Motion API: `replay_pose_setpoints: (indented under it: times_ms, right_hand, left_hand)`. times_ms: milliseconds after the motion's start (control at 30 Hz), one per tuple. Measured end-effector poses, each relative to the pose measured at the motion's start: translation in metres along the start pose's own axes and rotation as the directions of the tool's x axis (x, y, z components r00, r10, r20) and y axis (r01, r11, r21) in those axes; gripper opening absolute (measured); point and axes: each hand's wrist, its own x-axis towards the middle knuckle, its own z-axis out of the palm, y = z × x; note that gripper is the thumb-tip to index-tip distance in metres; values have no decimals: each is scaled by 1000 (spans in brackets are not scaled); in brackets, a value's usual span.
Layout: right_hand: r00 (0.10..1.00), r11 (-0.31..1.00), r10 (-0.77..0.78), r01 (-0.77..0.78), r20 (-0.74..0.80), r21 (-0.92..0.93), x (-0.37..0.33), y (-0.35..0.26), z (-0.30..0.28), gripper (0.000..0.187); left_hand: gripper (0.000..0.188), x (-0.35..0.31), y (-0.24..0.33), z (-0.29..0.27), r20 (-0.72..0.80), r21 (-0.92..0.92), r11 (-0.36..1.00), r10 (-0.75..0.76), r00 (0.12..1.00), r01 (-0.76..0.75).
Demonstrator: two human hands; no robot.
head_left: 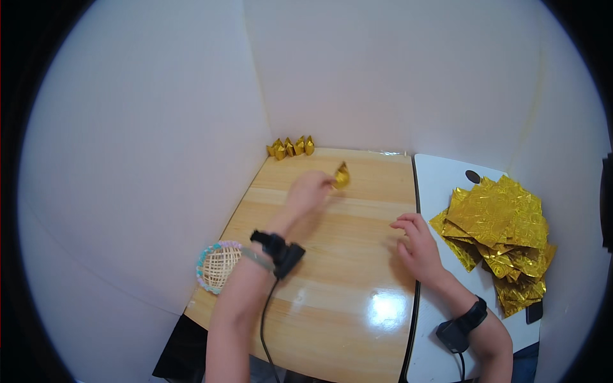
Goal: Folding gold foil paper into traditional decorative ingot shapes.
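My left hand [310,191] reaches over the far half of the wooden table and pinches a folded gold paper ingot [342,176] at its left side. Over the table's right edge hovers my right hand [418,249], holding nothing, its fingers bent and apart. To its right lies a loose pile of gold foil paper sheets [491,217], patterned and shiny. At the far left corner of the table several finished gold paper ingots [290,147] stand in a row against the wall.
A small woven basket [220,265] with a pastel rim sits at the left edge, beside my left forearm. The gold sheets rest on a white tabletop [440,185] right of the wooden table [345,255]. Pale walls rise at left, back and right. Cables hang from both wrist devices.
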Motion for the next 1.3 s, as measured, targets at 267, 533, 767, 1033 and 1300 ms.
replay_pose_setpoints:
  times_ms: [267,533,767,1033,1300]
  right_hand:
    - [975,988,107,-125,193,89,-8,-4,12,27]
    - [956,984,68,-111,284,138,-5,5,13,17]
    - [944,984,66,-116,324,137,-2,3,13,15]
    - [941,982,75,-127,331,140,-4,4,15,14]
    - [933,990,64,-106,355,98,-1,5,12,15]
  left_hand:
    - [18,84,-83,-13,-47,247,951,-183,982,189]
    - [19,119,-110,30,-57,415,891,-177,982,185]
    - [19,124,-114,40,-86,485,839,-235,968,247]
    - [25,98,-133,9,-580,168,803,-389,715,572]
    - [20,49,-179,17,-394,60,753,-586,709,656]
